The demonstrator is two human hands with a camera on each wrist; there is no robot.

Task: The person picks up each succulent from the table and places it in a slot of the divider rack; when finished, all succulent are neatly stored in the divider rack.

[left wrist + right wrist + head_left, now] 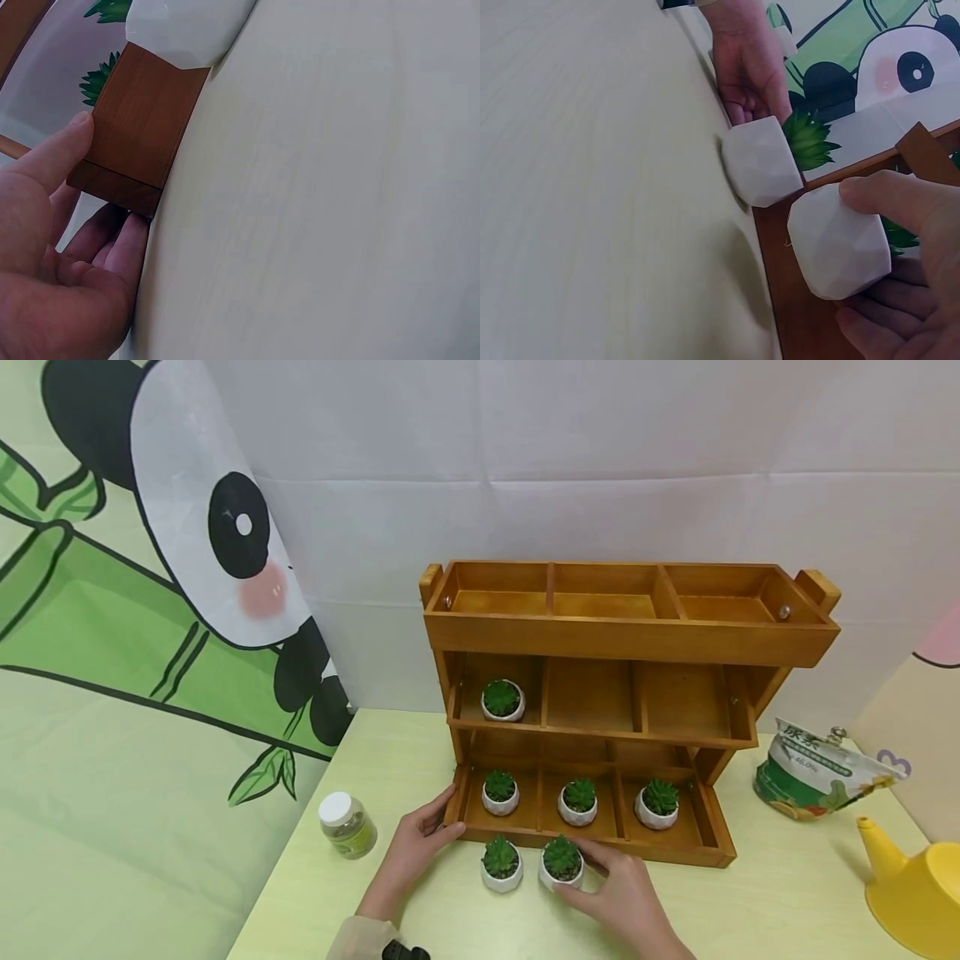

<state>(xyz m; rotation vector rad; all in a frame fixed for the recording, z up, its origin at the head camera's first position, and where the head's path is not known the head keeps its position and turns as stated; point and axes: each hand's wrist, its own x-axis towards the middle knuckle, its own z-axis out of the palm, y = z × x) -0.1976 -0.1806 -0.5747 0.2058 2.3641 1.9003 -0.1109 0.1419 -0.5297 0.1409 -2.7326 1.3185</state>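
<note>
Hold the white faceted succulent pot (561, 864) level, right hand (621, 892) clamped on it, left hand (420, 845) pinching the brown wooden rack (630, 643) at twelve o'clock.

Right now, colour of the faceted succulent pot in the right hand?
Faceted succulent pot: white, clearest in the right wrist view.

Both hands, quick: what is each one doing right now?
Left hand: closed, gripping the wooden shelf at its lower left corner.
Right hand: closed, holding a potted plant between thumb and fingers.
</note>
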